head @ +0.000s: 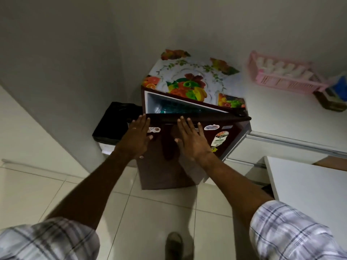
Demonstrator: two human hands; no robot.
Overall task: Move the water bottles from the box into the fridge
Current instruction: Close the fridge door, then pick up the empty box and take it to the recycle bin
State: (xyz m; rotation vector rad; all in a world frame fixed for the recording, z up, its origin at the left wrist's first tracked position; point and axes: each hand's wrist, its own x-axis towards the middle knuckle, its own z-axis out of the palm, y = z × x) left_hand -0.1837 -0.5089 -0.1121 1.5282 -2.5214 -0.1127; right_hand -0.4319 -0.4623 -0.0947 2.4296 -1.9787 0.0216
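Pressing flat on the maroon fridge door (163, 173): left hand (136, 141) and right hand (191, 141), fingers straight, holding nothing. Door ajar, narrow gap at top. Pink crate (285, 81) on counter (281, 113) to the right, well apart; contents probably water bottles (279, 67), too blurred to confirm. Black bin (110, 126) just left of the fridge.
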